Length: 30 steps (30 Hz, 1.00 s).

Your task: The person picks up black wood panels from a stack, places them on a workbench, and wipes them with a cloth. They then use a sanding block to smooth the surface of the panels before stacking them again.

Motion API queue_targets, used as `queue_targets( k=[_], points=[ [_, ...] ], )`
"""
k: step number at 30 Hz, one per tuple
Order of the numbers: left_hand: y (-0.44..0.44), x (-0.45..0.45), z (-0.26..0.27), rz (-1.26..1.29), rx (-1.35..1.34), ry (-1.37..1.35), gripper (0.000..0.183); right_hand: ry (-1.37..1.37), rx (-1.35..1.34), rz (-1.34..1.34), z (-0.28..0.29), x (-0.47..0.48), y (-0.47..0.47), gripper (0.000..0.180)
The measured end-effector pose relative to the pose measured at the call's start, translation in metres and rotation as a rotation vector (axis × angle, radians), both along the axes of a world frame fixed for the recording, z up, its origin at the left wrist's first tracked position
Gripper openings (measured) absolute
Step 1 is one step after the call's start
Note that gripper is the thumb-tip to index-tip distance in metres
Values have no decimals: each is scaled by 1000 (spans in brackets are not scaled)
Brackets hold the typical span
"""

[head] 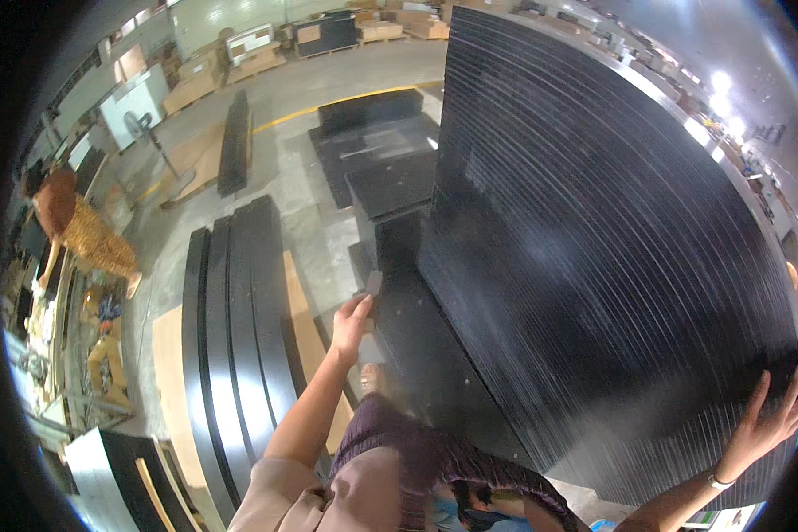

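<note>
My left hand (351,327) grips a small, flat grey-brown piece (374,282), possibly a scraper or sanding block; blur hides its exact kind. It is beside a low stack of black boards (432,332) with small pale dots on top. To the right rises a large black mass (592,253) crossed by many fine pale lines, like the edges of boards packed together. Against its lower right part lies my right hand (771,422), fingers spread, holding nothing.
Long black boards (243,319) lie on wooden sheets at left. More black panels (376,146) rest on the floor ahead. A pedestal fan (163,149) stands far left, near a person (83,219) bent over a workbench (53,319). Another person's blue-clad leg (449,515) shows below.
</note>
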<state>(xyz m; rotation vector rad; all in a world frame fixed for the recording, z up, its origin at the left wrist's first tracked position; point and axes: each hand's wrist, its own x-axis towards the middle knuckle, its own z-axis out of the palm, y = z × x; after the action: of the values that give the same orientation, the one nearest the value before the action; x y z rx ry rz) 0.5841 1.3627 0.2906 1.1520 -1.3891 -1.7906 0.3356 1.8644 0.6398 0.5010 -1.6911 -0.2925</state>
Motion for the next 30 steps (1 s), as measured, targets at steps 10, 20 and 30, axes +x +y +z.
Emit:
queue_targets(
  k=[10, 20, 30],
  points=[
    [-148, -118, 78, -301, 35, 247, 49, -358, -223, 48, 33, 23, -212, 50],
    [-265, -266, 355, -387, -641, 734, 58, -441, 29, 98, 87, -6, -449, 51],
    [-235, -251, 214, -393, -873, 290, 65, -475, -25, 43, 56, -28, -490, 53]
  ],
)
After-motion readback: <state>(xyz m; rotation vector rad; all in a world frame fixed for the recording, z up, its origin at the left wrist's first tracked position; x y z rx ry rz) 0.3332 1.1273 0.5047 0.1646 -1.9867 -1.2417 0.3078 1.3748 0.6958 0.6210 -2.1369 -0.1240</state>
